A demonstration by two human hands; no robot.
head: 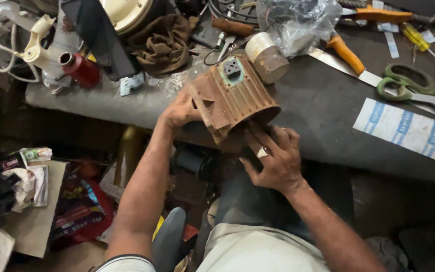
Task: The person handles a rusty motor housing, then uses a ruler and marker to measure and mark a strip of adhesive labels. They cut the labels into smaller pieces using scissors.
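A rusty, ribbed metal motor housing (235, 95) is held at the front edge of the grey workbench (323, 111), tilted with its open end down toward me. My left hand (179, 111) grips its left side. My right hand (273, 156) holds it from below, fingers reaching into the open end; a ring shows on one finger.
Green-handled scissors (409, 83), an orange-handled knife (348, 56), a yellow screwdriver (418, 38) and a printed paper strip (406, 130) lie to the right. A roll of tape (265, 56), a plastic bag (298, 22), a brown rag (163, 43) and a red can (81, 69) sit behind. Clutter covers the floor at left.
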